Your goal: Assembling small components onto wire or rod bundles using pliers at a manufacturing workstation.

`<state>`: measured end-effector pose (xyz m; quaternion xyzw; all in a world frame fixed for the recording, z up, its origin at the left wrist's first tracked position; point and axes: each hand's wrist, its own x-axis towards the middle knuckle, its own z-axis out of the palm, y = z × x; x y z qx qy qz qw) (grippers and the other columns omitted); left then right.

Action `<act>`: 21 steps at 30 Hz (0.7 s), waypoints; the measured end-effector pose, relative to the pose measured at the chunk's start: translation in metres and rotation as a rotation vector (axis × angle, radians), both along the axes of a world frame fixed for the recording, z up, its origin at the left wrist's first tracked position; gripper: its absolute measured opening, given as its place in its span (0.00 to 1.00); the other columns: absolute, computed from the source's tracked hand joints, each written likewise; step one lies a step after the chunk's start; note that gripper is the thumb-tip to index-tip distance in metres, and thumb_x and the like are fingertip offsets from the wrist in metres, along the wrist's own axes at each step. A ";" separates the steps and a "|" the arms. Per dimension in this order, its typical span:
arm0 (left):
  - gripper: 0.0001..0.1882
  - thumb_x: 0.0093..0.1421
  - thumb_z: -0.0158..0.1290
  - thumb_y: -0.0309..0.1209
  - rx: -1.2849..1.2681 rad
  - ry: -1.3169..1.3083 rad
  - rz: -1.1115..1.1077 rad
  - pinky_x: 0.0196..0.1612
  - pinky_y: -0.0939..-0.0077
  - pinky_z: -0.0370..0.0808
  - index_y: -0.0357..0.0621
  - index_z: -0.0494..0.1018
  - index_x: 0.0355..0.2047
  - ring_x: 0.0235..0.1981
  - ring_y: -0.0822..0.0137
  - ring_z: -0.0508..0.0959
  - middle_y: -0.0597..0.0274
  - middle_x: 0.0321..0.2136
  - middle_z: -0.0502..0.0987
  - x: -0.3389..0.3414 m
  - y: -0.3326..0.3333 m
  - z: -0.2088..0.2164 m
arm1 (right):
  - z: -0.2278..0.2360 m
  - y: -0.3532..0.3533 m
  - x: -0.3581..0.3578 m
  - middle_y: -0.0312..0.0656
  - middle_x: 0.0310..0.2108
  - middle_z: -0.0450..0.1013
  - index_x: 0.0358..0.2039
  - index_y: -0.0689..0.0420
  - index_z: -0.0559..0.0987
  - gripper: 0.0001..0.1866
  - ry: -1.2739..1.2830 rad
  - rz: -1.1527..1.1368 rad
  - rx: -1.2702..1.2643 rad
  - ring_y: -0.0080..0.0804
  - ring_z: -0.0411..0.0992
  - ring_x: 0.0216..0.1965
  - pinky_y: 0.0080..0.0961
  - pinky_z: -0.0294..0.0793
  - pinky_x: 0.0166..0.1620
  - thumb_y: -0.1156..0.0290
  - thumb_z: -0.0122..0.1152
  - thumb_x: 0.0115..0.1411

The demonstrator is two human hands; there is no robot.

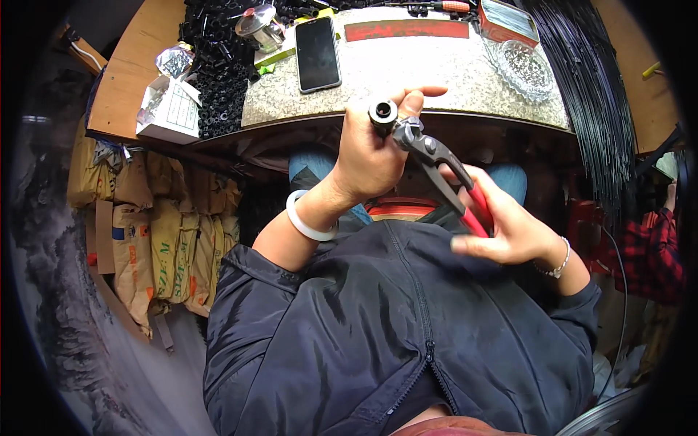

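My left hand [369, 166] is closed around a black tubular part [383, 112], its round open end turned up beside the thumb; the rest of the part is hidden in the hand. In my right hand [512, 227] is a pair of pincers [436, 161] with red-sleeved handles. The handles lie between the fingers and the palm, with the thumb stretched out. The pincers' metal head sits right beside the part's end, at the left thumb and fingers. Whether the jaws grip anything there, I cannot tell.
On the speckled worktop [276, 105] lie a phone [318, 54], a red strip [407, 30] and a glass dish [523, 69]. Black fittings [214, 80] are heaped left, near a white box [169, 109]. Thin black rods [582, 80] overhang the right edge. Sacks [167, 247] stand below left.
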<state>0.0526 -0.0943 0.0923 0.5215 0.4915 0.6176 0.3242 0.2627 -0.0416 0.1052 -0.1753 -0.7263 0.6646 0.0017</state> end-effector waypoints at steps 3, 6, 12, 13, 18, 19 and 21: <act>0.17 0.67 0.42 0.34 -0.023 0.020 0.033 0.16 0.90 0.49 0.33 0.74 0.44 0.14 0.89 0.56 0.81 0.12 0.59 -0.001 -0.001 -0.006 | -0.010 0.002 0.003 0.46 0.42 0.67 0.62 0.64 0.53 0.36 0.183 -0.055 0.489 0.27 0.67 0.43 0.23 0.65 0.49 0.79 0.53 0.53; 0.16 0.67 0.43 0.35 -0.066 -0.019 0.030 0.15 0.90 0.50 0.34 0.74 0.43 0.13 0.89 0.57 0.80 0.12 0.60 -0.001 -0.002 -0.004 | -0.005 0.006 0.005 0.44 0.42 0.67 0.63 0.62 0.54 0.31 0.154 -0.052 0.498 0.28 0.67 0.42 0.24 0.65 0.50 0.81 0.43 0.58; 0.16 0.67 0.42 0.33 0.007 0.059 0.101 0.16 0.89 0.49 0.35 0.75 0.43 0.14 0.89 0.57 0.81 0.12 0.60 0.004 0.001 -0.005 | -0.001 0.015 0.009 0.39 0.37 0.69 0.62 0.57 0.57 0.27 0.130 -0.055 0.216 0.24 0.67 0.36 0.22 0.68 0.45 0.76 0.47 0.63; 0.16 0.67 0.42 0.33 0.019 0.098 0.120 0.17 0.89 0.49 0.34 0.75 0.42 0.15 0.89 0.56 0.81 0.12 0.60 0.005 0.001 -0.004 | 0.004 0.016 0.009 0.37 0.32 0.69 0.58 0.59 0.62 0.21 0.085 -0.050 0.189 0.21 0.66 0.30 0.20 0.69 0.37 0.72 0.45 0.65; 0.16 0.67 0.42 0.33 0.019 0.145 0.131 0.18 0.88 0.48 0.33 0.75 0.42 0.16 0.89 0.55 0.82 0.13 0.59 0.006 0.001 -0.006 | 0.007 0.014 0.010 0.31 0.21 0.65 0.39 0.60 0.71 0.13 -0.107 -0.114 -0.070 0.16 0.62 0.21 0.15 0.62 0.25 0.63 0.45 0.67; 0.16 0.67 0.42 0.33 0.008 0.142 0.128 0.18 0.88 0.48 0.33 0.75 0.42 0.16 0.88 0.54 0.82 0.13 0.58 0.007 0.002 -0.006 | 0.003 0.012 0.008 0.30 0.18 0.64 0.31 0.60 0.72 0.16 -0.134 -0.156 -0.176 0.15 0.60 0.19 0.15 0.60 0.22 0.60 0.45 0.67; 0.16 0.67 0.42 0.32 0.020 0.109 0.115 0.18 0.88 0.48 0.32 0.75 0.41 0.16 0.88 0.54 0.82 0.13 0.58 0.009 0.005 -0.007 | -0.010 0.006 0.005 0.30 0.16 0.63 0.28 0.60 0.71 0.17 -0.112 -0.176 -0.178 0.15 0.59 0.16 0.14 0.58 0.20 0.60 0.45 0.67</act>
